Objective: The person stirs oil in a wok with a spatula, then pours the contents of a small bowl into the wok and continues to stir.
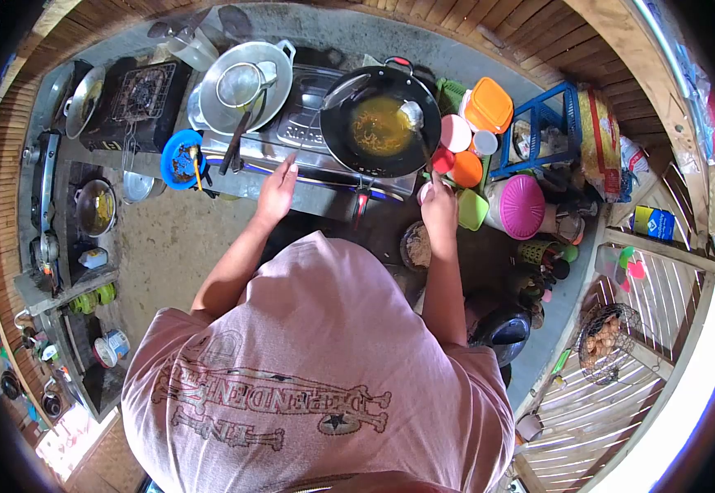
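My right hand [439, 205] is closed round the handle of a ladle [411, 114], whose shiny metal head rests inside a black wok [337, 135]. Yellowish oil [382, 127] with small browned bits lies in the bottom of the wok, which stands on the right side of a gas stove [308, 115]. Near the stove's front edge, my left hand [278, 193] is held with its fingers stretched out, holding nothing. To its upper left, a strainer [240, 85] and a dark-handled utensil [244, 131] lie over a large metal pan [209, 111].
A blue bowl [168, 168] with dark contents and a spoon stands left of the stove. Colourful lidded containers [489, 103] and a blue rack [571, 111] crowd the right. Below them is a bowl of pale food [417, 246]. Eggs [602, 338] sit in a wire basket.
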`<state>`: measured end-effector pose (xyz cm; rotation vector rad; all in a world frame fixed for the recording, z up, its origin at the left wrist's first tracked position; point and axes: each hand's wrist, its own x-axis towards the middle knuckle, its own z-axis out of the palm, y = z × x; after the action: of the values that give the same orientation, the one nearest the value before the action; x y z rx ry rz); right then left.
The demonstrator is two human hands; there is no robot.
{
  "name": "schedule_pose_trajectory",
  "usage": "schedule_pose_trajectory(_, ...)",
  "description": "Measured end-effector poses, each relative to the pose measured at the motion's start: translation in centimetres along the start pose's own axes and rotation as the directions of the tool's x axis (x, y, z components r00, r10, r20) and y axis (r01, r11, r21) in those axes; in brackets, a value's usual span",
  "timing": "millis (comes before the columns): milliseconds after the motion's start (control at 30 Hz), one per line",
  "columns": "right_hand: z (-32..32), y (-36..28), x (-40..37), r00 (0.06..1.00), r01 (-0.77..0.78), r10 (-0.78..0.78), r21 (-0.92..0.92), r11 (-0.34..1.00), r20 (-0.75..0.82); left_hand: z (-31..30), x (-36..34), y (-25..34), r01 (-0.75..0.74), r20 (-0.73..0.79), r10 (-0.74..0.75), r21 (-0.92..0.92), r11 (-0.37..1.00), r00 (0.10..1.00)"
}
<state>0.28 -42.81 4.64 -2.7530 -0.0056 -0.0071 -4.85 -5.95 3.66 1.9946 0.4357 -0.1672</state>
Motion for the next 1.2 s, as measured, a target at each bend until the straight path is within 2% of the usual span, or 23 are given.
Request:
schedule_pose_trajectory(67,1.7,0.6,0.4,0.985,-0.133,0.104,0.224,0.965,0.134,0.0,-0.2,0.2,-0.017,-0.009,0.017,-0.001,1.0,1.0)
schedule_pose_trajectory(100,2.8,1.0,0.4,0.986,-0.133,0.104,0.225,0.965,0.134,0.0,-0.2,0.3,-0.035,-0.02,0.034,-0.003,0.999,0.999)
schedule_pose_trajectory(167,4.7,1.6,0.3,0.958,-0.272,0.17,0.554,0.787,0.229,0.2,0.0,-0.4,-0.043,-0.032,0.043,0.002,0.999,0.999)
schedule_pose_trajectory(200,4.4,1.1,0.3,0.915,-0.395,0.22,0.637,0.662,0.338,0.2,0.1,-0.5,-0.052,-0.043,0.052,0.006,0.999,0.998)
schedule_pose_trajectory(233,4.0,0.8,0.2,0.916,-0.393,0.217,0.637,0.663,0.339,0.1,0.1,-0.5,-0.051,-0.047,0.051,0.006,0.999,0.998)
schedule_pose_trajectory(300,2.7,0.3,-0.1,0.817,-0.57,0.256,0.663,0.485,0.516,0.0,-0.1,0.0,-0.041,-0.049,0.043,0.026,0.999,0.998)
schedule_pose_trajectory(333,2.3,-0.1,-0.1,0.818,-0.57,0.256,0.664,0.484,0.516,-0.3,-0.2,0.5,-0.042,-0.05,0.043,0.028,0.999,0.998)
schedule_pose_trajectory(400,1.7,-0.5,-0.3,0.827,-0.56,0.275,0.667,0.492,0.491,-0.8,-0.4,1.6,0.172,0.051,-0.173,0.025,0.985,0.984)
schedule_pose_trajectory(433,1.5,-0.5,-0.4,0.827,-0.56,0.277,0.667,0.491,0.489,-0.8,-0.3,1.6,0.17,0.053,-0.171,0.026,0.985,0.984)
schedule_pose_trajectory(467,1.4,-0.5,-0.4,0.925,-0.369,0.201,0.629,0.685,0.323,-0.8,-0.3,1.5,0.153,0.049,-0.154,0.025,0.988,0.987)
schedule_pose_trajectory(500,1.1,-0.5,-0.5,0.983,-0.158,0.082,0.532,0.832,0.164,-0.8,-0.3,1.4,0.136,0.043,-0.137,0.024,0.99,0.99)
schedule_pose_trajectory(533,0.8,-0.5,-0.6,0.983,-0.158,0.082,0.532,0.832,0.164,-0.6,-0.2,1.0,0.135,0.043,-0.136,0.024,0.991,0.99)
schedule_pose_trajectory(600,-0.2,-0.7,-0.8,0.983,0.182,-0.176,0.299,0.937,-0.048,-0.2,-0.2,0.5,-0.041,-0.048,0.041,0.017,0.999,0.998)
schedule_pose_trajectory(633,-0.9,-0.9,-1.0,0.983,0.181,-0.175,0.298,0.937,-0.047,-0.1,-0.2,0.6,-0.04,-0.047,0.041,0.016,0.999,0.998)
schedule_pose_trajectory(700,-2.1,-1.3,-1.2,0.977,0.212,-0.207,0.171,0.962,-0.048,-0.2,-0.2,0.8,-0.03,-0.035,0.03,0.01,1.0,0.999)
schedule_pose_trajectory(833,-1.8,-0.3,-0.8,0.989,0.149,-0.145,0.133,0.98,-0.036,-0.2,-0.1,0.8,-0.046,-0.043,0.047,0.03,0.999,0.998)
schedule_pose_trajectory(967,-0.1,0.9,-0.2,0.989,0.115,-0.099,0.141,0.983,-0.114,-0.2,0.1,0.3,-0.005,-0.011,0.005,0.004,1.0,1.0)
schedule_pose_trajectory(1033,0.1,0.7,0.0,1.0,0.007,-0.004,0.127,0.992,-0.021,-0.3,0.1,0.2,0.008,0.004,-0.008,0.012,1.0,1.0)
schedule_pose_trajectory(1067,0.5,0.8,0.1,1.0,0.007,-0.004,0.129,0.992,-0.021,-0.3,0.1,0.3,0.016,0.005,-0.016,-0.008,1.0,1.0)
schedule_pose_trajectory(1133,2.1,1.7,0.2,0.999,-0.035,0.032,0.219,0.975,0.017,-0.2,0.1,0.2,0.022,0.009,-0.022,-0.027,0.999,1.0)
schedule_pose_trajectory(1167,2.9,2.0,0.4,0.999,-0.037,0.034,0.22,0.975,0.015,-0.1,0.2,-0.2,-0.047,-0.028,0.047,-0.012,0.999,0.999)
schedule_pose_trajectory(1200,3.1,1.6,0.7,0.968,-0.242,0.169,0.499,0.832,0.187,-0.1,0.2,-0.2,-0.115,-0.064,0.116,0.006,0.993,0.991)
